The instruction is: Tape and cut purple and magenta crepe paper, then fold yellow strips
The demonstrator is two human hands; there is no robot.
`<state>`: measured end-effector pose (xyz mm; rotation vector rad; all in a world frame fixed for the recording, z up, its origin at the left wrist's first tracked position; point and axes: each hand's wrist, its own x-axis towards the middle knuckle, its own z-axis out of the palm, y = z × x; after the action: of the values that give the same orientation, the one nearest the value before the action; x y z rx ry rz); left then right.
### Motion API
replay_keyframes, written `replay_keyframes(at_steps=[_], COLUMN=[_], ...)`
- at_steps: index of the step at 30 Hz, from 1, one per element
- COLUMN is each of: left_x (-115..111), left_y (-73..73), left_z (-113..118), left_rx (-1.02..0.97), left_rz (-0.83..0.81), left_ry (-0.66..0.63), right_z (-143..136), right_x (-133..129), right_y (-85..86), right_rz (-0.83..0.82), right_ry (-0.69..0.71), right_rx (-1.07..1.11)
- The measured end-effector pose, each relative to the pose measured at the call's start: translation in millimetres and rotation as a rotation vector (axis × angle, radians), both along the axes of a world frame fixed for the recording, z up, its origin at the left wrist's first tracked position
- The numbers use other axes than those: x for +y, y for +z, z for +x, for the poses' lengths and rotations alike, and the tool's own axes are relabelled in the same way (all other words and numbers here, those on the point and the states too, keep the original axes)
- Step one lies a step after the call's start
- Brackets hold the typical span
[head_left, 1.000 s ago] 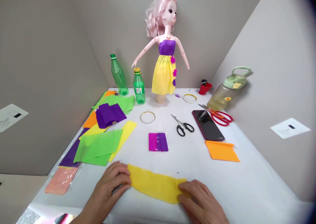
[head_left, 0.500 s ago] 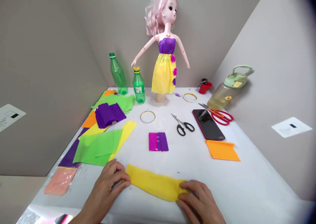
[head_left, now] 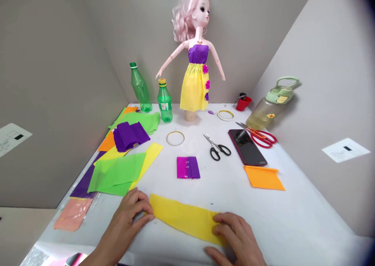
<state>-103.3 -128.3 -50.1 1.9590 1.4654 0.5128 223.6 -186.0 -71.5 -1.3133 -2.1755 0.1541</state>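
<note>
A long strip of yellow crepe paper (head_left: 184, 218) lies across the front of the white table. My left hand (head_left: 130, 215) pinches its left end between thumb and fingertips. Over the right end rests my right hand (head_left: 234, 234), fingers stretched on the paper and thumb apart from them, so it is open. Part of that end is hidden under the fingers. Just behind the strip lies a folded magenta and purple piece of paper (head_left: 188, 167). Further back stands a pink-haired doll (head_left: 198, 55) in a purple top and yellow skirt with small flowers down one side.
Green, yellow and purple sheets (head_left: 117, 174) are piled at the left, near two green bottles (head_left: 165, 104). Black-handled scissors (head_left: 216, 148), a phone (head_left: 247, 147), red-handled scissors (head_left: 262, 137), an orange paper piece (head_left: 264, 177) and a water bottle (head_left: 268, 106) occupy the right.
My right thumb has moved away from the fingers, toward the table's front edge. The strip's right end now lies flatter and reaches further under my right hand. My left hand keeps its pinch.
</note>
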Motion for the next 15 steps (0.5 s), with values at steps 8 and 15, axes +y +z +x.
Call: replay_keyframes(at_steps=[8,15], left_x=[-0.3,0.3], left_y=[1.7,2.6], left_z=[0.5,1.1], left_rx=[0.012,0.01], left_rz=[-0.006,0.048], left_ry=[-0.005,0.009], right_z=[-3.1,-3.8], right_x=[-2.4,-2.7], right_y=[7.8,7.6], right_rz=[-0.021,-0.017], right_ry=[0.002,-0.004], right_rx=[0.019,0.069])
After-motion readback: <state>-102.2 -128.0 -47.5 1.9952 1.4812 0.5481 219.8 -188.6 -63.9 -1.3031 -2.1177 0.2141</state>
